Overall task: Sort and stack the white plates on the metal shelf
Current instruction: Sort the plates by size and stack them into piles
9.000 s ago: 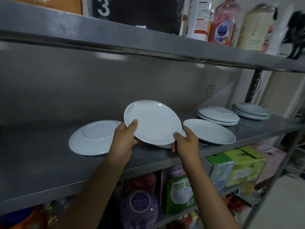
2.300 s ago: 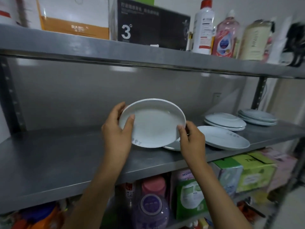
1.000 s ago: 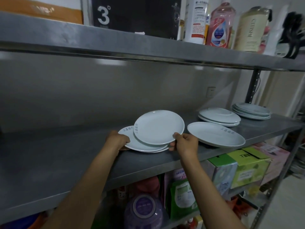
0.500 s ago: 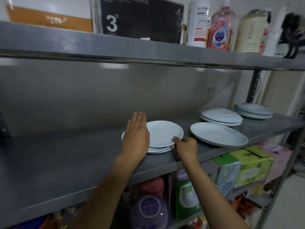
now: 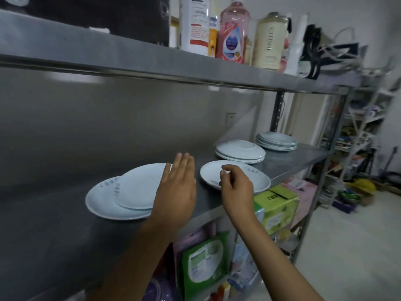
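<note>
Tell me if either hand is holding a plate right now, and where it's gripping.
Neither. The left hand is open and flat beside the two-plate stack. The right hand is loosely curled in front of the single plate, gripping nothing.

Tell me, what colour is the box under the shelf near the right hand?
Lime green box, with a black strip on top, in the head view.

The metal shelf (image 5: pixel 65 224) is a dull grey steel board with a steel back panel. A single white plate (image 5: pixel 256 177) lies flat near its front edge. Left of that plate sits a pair of plates (image 5: pixel 121 196), a smaller one on a wider one and pushed off-centre. Behind the single plate is a low stack of wide plates (image 5: pixel 240 149), and behind that again, toward the upright post, a stack of smaller plates (image 5: pixel 276 141).
</note>
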Demonstrator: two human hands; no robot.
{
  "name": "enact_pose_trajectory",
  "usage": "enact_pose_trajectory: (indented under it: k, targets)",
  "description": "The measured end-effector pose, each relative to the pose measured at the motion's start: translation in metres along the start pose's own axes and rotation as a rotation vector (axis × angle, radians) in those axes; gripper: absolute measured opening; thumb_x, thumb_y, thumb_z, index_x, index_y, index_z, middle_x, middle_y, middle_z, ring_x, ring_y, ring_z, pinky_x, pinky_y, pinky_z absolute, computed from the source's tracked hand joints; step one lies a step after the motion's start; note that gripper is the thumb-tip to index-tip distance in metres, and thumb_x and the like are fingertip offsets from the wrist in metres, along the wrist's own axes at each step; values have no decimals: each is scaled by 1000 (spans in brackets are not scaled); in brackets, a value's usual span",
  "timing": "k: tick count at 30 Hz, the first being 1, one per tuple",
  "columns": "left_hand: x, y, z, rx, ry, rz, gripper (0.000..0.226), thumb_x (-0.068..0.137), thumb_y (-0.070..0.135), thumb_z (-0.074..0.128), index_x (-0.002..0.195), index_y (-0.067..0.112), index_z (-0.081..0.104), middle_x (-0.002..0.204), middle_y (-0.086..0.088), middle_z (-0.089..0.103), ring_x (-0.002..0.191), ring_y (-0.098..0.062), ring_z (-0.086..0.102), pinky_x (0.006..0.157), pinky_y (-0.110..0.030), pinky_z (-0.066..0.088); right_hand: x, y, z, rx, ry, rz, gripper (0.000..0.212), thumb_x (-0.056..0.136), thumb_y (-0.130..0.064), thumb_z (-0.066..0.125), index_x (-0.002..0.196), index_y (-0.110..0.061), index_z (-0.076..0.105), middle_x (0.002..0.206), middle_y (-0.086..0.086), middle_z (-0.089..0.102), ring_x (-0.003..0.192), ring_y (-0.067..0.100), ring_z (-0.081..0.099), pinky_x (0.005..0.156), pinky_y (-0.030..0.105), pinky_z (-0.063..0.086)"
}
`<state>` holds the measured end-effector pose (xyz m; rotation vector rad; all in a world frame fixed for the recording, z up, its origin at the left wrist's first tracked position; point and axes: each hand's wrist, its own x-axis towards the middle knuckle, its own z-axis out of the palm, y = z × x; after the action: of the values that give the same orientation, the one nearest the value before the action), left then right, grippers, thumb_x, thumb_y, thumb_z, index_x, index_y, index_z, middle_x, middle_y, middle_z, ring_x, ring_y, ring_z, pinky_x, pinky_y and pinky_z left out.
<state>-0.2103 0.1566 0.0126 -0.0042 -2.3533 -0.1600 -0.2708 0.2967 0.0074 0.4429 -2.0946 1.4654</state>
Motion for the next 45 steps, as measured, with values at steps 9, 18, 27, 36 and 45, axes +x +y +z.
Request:
enact_pose_trajectory:
  k: [9,18,27,36,45]
  targets:
    - [54,65,63,-11,-73,30,54,94,23,24,138,-2,43,144,-17,45,136,-34,39,108,-54,31,88,78,-46,12,11,-29,13,94,-24,53,99,-20,64,77,-6,66,74,13,61,67,29,46]
    - [115,121,113,-116,12,-98,53,96,22,28,146,6,31,154,-7,31,144,-18,19,116,-34,6,204,168,-68,61,-170,-18,27,91,-7,51,114,-17,63,108,5,60,96,15,55,88,29,45]
    - [118,143,134,-75,-177,-221,55,101,39,28,150,14,23,159,1,20,145,-6,5,119,-27,1,258,223,-46,-399,-752,-240,83,77,-10,60,151,-18,22,159,9,18,147,25,12,120,37,12]
    - [96,167,128,46,-403,-164,79,83,72,43,146,25,36,155,9,28,145,-4,11,118,-26,4,259,226,-46,-486,-679,-318,67,84,-13,54,147,-13,32,154,11,30,139,30,27,114,37,23]
    - [89,164,129,23,-439,-252,57,85,63,54,123,21,61,129,0,59,122,-18,50,99,-37,41,262,225,-56,-563,-699,-415,52,77,-10,56,129,-15,51,128,9,52,117,33,44,93,38,38]
